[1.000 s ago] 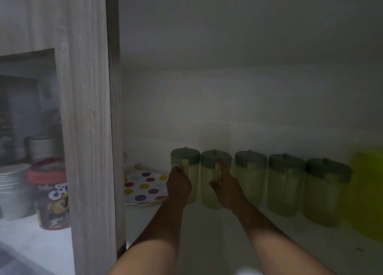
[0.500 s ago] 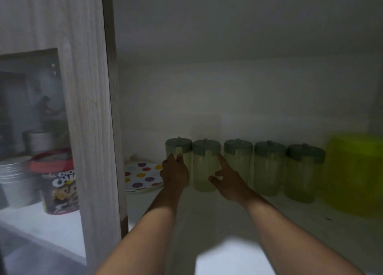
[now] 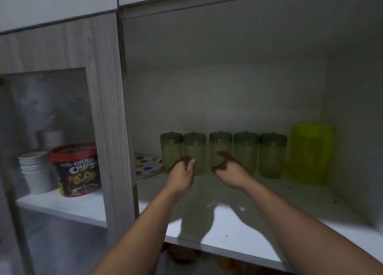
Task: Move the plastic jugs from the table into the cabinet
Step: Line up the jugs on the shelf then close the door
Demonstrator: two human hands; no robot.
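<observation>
Several pale green plastic jugs with grey-green lids stand in a row at the back of the open cabinet shelf [image 3: 248,218], from the leftmost jug [image 3: 171,150] to the rightmost jug [image 3: 272,155]. My left hand [image 3: 183,172] hovers just in front of the two left jugs, fingers loosely curled and holding nothing. My right hand [image 3: 227,168] is in front of the third jug [image 3: 219,148], fingers apart and empty. Neither hand grips a jug.
A larger bright yellow-green pitcher [image 3: 309,154] stands at the right end of the row. A polka-dot plate [image 3: 148,166] lies left of the jugs. Behind the glass door [image 3: 107,117] sit a choco chips tub [image 3: 77,169] and stacked paper cups [image 3: 36,171].
Both hands have let go of the two left jugs and drawn back a little toward me. The view has pulled back, showing more of the cabinet.
</observation>
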